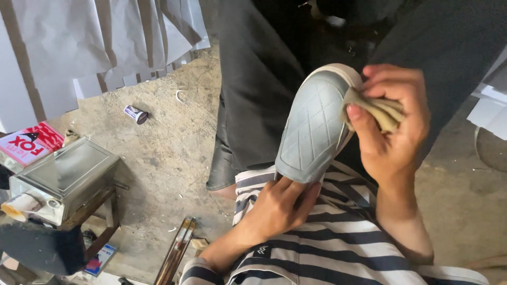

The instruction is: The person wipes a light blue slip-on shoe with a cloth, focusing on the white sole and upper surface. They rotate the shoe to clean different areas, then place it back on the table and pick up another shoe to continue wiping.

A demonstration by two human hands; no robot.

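Shoe (311, 126), pale grey w/ quilted diamond stitching and off-white sole rim, held up over lap, centre-right of frame. Long axis running diagonal, lower-left to upper-right; rounded end w/ sole rim pointing up-right, away from body, other end pointing down toward striped shirt (338, 248). Left hand (277, 208) at near end, fingers curled under and around lower edge, closed in a grip on it. Right hand (393, 121) at upper-right side, fingers and thumb pinched shut on folded tan cloth (377, 110), cloth pressed against shoe's edge near far end. Behind shoe, dark trousers (259, 79). Open concrete floor (169, 142) to left, w/ small cylindrical can (135, 114) lying well apart from shoe. Far left: metal box (63, 177) on wooden stool (97, 211), red-and-white printed box (29, 143) just beside it. Brushes or sticks (177, 250) on floor near left forearm. White paper sheets (79, 47) hanging along upper-left edge; more white sheets (488, 108) at right edge.
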